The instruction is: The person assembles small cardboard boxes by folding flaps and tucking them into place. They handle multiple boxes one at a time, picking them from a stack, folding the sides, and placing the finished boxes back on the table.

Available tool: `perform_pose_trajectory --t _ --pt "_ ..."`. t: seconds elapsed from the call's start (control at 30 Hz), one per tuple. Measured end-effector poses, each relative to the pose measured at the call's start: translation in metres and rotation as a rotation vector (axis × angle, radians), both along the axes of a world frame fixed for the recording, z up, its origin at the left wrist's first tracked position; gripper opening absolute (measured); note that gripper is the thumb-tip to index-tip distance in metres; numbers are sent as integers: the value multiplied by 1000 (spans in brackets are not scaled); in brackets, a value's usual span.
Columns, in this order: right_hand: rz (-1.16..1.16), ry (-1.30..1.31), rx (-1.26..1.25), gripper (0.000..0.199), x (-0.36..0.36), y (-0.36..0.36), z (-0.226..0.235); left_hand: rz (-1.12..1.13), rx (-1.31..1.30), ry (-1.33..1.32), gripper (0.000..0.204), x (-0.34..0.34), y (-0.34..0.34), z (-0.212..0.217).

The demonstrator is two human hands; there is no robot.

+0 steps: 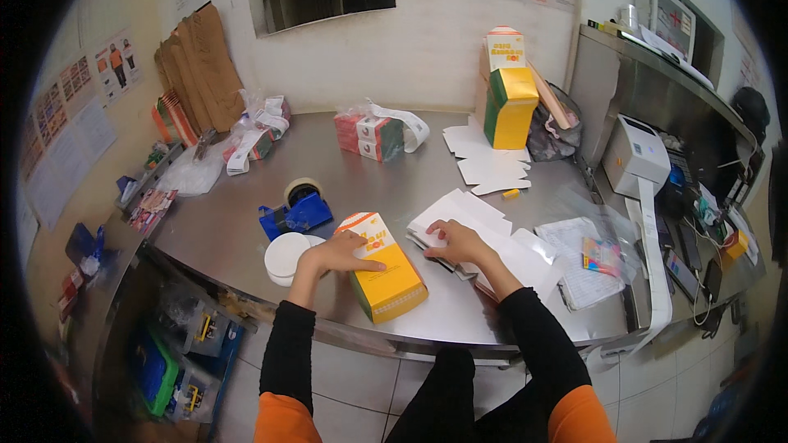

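Observation:
My left hand grips a yellow carton that lies near the table's front edge, its thumb across the top face and its fingers at the upper left side. The carton has an orange-and-white striped end. Just right of it, my right hand rests on a pile of flat white cartons, thumb and forefinger apart at the pile's left edge. Beside my left hand stands a round white tub. A blue tape dispenser with a tape roll sits behind the tub.
Upright yellow-and-green cartons stand at the back right, with more flat white cartons before them. Wrapped red-and-green packs lie at the back. A paper pad and a label printer are at the right.

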State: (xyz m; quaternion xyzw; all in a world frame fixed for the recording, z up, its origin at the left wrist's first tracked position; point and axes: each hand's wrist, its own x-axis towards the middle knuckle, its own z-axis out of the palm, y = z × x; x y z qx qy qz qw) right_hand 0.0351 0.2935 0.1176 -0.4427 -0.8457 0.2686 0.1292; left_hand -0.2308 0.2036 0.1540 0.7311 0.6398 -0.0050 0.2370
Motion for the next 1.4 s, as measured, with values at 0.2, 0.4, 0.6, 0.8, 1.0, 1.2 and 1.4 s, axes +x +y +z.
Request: perform_pose_trajectory --t 0.2,0.4,0.6,0.8,1.0,1.2,1.4 --pt "51 169 -159 55 11 21 -18 55 38 -19 103 3 -7 5" --pt "-2 88 308 22 9 16 -19 106 261 59 92 15 -29 6" --pt "-231 238 526 18 5 -11 -15 98 264 121 81 35 -40 19" --pt "-387 540 203 25 32 -22 24 30 548 374 81 75 -55 35" --pt "-199 618 683 15 77 -89 90 -88 1065 -415 76 138 -44 66" --pt "-181 486 1025 15 140 -202 120 -221 1278 -876 16 217 -89 80" --pt "-97 489 1232 31 170 -277 74 -287 927 -1055 9 272 -158 50"
